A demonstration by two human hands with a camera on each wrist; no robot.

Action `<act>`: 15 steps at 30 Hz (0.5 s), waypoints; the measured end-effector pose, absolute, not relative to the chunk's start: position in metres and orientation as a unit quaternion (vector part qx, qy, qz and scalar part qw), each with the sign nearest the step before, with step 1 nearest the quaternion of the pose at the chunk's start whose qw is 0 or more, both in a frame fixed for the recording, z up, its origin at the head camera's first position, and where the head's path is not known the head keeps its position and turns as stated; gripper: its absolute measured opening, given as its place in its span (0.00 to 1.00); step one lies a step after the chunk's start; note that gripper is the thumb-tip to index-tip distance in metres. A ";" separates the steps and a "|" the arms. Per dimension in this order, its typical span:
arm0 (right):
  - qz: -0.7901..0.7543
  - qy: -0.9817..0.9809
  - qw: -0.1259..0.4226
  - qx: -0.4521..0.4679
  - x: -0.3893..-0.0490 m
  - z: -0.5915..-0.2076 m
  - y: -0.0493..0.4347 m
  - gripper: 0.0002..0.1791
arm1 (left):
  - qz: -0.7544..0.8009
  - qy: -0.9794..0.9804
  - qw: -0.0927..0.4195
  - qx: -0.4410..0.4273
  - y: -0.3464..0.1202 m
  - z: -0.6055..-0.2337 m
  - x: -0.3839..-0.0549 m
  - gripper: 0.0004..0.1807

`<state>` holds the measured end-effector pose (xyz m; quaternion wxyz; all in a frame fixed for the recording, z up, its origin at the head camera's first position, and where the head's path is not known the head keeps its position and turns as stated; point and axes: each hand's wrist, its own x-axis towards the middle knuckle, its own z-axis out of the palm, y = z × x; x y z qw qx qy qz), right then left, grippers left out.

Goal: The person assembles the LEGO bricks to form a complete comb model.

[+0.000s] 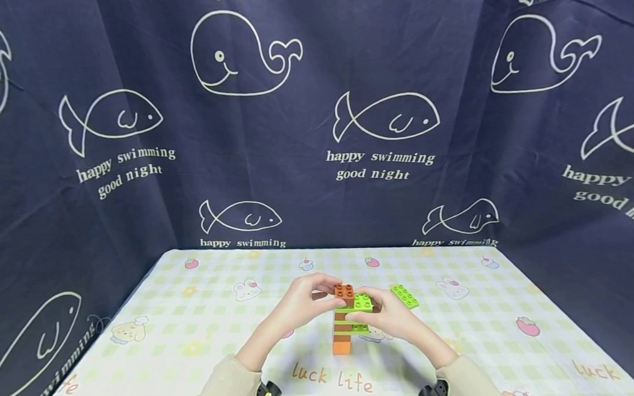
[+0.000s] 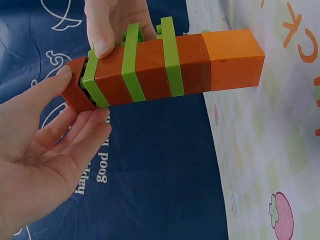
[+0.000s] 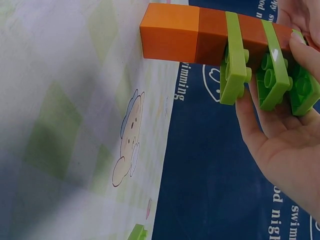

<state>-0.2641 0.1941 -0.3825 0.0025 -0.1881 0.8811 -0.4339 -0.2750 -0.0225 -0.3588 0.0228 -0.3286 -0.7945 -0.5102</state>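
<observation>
A tower of toy building bricks stands upright on the table, with an orange brick (image 1: 341, 346) at its base. Above it, reddish-brown bricks (image 2: 152, 68) alternate with flat light-green plates (image 2: 173, 60), which jut out to the right. My left hand (image 1: 302, 301) pinches the topmost brown brick (image 1: 344, 292) between thumb and fingers. In the left wrist view that brick sits slightly tilted, a thin dark gap showing under one side. My right hand (image 1: 389, 313) grips the tower's upper part, thumb on the near side by the top green plate (image 1: 363, 303), fingers behind and under the overhang.
Behind my right hand, a loose light-green plate (image 1: 405, 296) lies on the table. The table wears a checked cloth (image 1: 204, 316) with printed animals, fruit and lettering. Dark blue curtains (image 1: 312, 125) with whale and fish drawings hang behind and at both sides.
</observation>
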 end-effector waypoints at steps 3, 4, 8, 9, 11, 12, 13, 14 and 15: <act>-0.434 0.881 0.004 -0.186 -0.264 -0.383 0.194 0.28 | -0.509 -0.795 0.023 -0.329 -0.022 -0.358 -0.274 0.18; -0.434 0.882 0.004 -0.185 -0.264 -0.383 0.194 0.28 | -0.507 -0.796 0.023 -0.329 -0.022 -0.358 -0.274 0.18; -0.434 0.881 0.001 -0.188 -0.264 -0.383 0.194 0.28 | -0.502 -0.801 0.024 -0.326 -0.021 -0.358 -0.273 0.17; -0.433 0.881 0.002 -0.189 -0.265 -0.383 0.194 0.28 | -0.499 -0.803 0.026 -0.325 -0.020 -0.358 -0.272 0.17; -0.434 0.880 0.000 -0.192 -0.265 -0.384 0.194 0.28 | -0.489 -0.809 0.036 -0.326 -0.019 -0.358 -0.272 0.17; -0.434 0.880 0.000 -0.192 -0.265 -0.384 0.194 0.28 | -0.481 -0.812 0.046 -0.327 -0.018 -0.358 -0.272 0.17; -0.434 0.880 -0.001 -0.192 -0.265 -0.384 0.194 0.28 | -0.473 -0.815 0.056 -0.329 -0.017 -0.358 -0.273 0.17; -0.433 0.880 0.000 -0.192 -0.265 -0.384 0.194 0.28 | -0.468 -0.818 0.065 -0.329 -0.016 -0.359 -0.273 0.17; -0.433 0.880 -0.001 -0.193 -0.265 -0.384 0.194 0.27 | -0.463 -0.819 0.075 -0.330 -0.015 -0.359 -0.273 0.18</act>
